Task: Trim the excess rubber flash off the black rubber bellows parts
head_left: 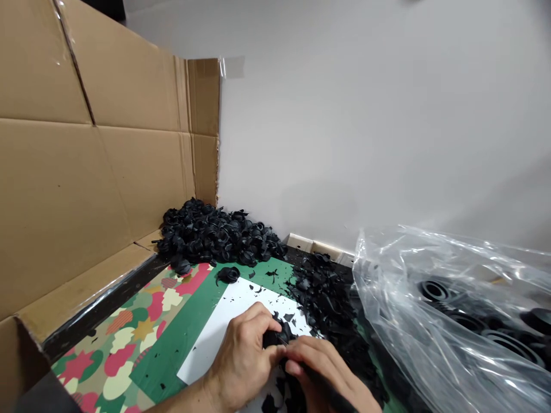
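My left hand [247,350] is closed around a small black rubber part [271,338], its thumb and forefinger pinching it over a white sheet [217,332]. Against that part my right hand [325,367] holds a black-handled knife [329,393], its thin tip touching or very near the rubber. Both hands are close together, and the fingers hide most of the part and the blade. Black scraps [288,317] lie around the fingers on the sheet. One ribbed, curled black rubber piece [228,275] rests at the sheet's far left corner.
A pile of ribbed black rubber parts [219,235] sits against the wall beside a tall cardboard panel [142,92]. Black offcuts [325,292] are heaped to the right. A clear plastic bag [396,287] holds black rings [434,291]. Under the sheet lie a green board [172,344] and patterned paper [124,338].
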Available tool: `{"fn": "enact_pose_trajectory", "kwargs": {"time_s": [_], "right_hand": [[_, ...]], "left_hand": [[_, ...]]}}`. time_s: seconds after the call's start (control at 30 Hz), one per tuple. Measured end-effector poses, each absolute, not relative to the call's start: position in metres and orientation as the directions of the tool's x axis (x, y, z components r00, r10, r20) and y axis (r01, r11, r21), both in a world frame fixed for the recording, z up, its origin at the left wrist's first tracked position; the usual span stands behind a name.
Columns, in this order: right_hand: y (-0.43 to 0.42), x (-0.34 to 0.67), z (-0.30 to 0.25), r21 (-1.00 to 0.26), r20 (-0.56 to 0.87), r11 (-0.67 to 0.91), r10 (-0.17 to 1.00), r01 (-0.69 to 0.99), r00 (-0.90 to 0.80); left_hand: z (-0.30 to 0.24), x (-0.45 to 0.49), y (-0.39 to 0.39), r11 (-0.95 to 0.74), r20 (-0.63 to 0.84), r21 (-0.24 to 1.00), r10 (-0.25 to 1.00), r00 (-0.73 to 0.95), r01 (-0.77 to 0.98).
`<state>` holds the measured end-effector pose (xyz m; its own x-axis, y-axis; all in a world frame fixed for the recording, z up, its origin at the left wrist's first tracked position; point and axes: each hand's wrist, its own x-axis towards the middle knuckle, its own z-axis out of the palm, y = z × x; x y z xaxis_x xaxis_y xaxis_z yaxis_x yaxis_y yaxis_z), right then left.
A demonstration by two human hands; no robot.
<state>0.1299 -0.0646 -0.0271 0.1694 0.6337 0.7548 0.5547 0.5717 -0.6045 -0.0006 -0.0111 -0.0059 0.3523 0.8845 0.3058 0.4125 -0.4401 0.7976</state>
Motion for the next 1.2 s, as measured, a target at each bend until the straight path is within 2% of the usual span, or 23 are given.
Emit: {"fn": "enact_pose_trajectory", "kwargs": {"time_s": [0.1, 0.2, 0.23, 0.3, 0.43, 0.53, 0.63, 0.77, 0.97, 1.2], "right_hand": [[-0.066, 0.141, -0.026, -0.467, 0.821, 0.511, 0.554, 0.721, 0.139], [-0.061, 0.167, -0.03, -0.443, 0.859, 0.46, 0.464, 0.769, 0.218], [-0.059, 0.176, -0.033, -0.465, 0.85, 0.491, 0.48, 0.737, 0.217], [-0.056, 0.189, -0.041, -0.588, 0.795, 0.468, 0.486, 0.66, 0.363], [-0.054, 0.194, -0.057, -0.829, 0.527, 0.28, 0.678, 0.484, 0.512], [-0.056, 0.189, -0.059, -0.913, 0.384, 0.205, 0.723, 0.353, 0.575], [-0.059, 0.181, -0.054, -0.941, 0.333, 0.218, 0.727, 0.258, 0.601], [-0.063, 0.162, -0.045, -0.922, 0.383, 0.341, 0.727, 0.185, 0.57], [-0.06, 0.138, -0.038, -0.777, 0.598, 0.621, 0.678, 0.103, 0.428], [-0.058, 0.139, -0.028, -0.73, 0.677, 0.66, 0.664, 0.175, 0.317]], "left_hand": [[-0.007, 0.001, -0.014, -0.456, 0.309, 0.793, 0.873, 0.377, 0.405], [-0.006, 0.002, -0.015, -0.418, 0.284, 0.814, 0.892, 0.35, 0.404], [-0.004, 0.003, -0.015, -0.393, 0.267, 0.828, 0.903, 0.336, 0.4], [-0.002, 0.003, -0.014, -0.344, 0.229, 0.856, 0.922, 0.313, 0.386], [0.001, 0.003, -0.012, -0.281, 0.187, 0.89, 0.944, 0.273, 0.36], [0.002, 0.003, -0.01, -0.248, 0.166, 0.911, 0.951, 0.259, 0.329], [0.002, 0.003, -0.009, -0.215, 0.141, 0.931, 0.957, 0.253, 0.295], [0.003, 0.002, -0.01, -0.218, 0.145, 0.935, 0.955, 0.258, 0.281], [0.002, 0.003, -0.01, -0.31, 0.223, 0.893, 0.934, 0.279, 0.327], [-0.003, 0.003, -0.01, -0.369, 0.273, 0.858, 0.917, 0.29, 0.357]]}}
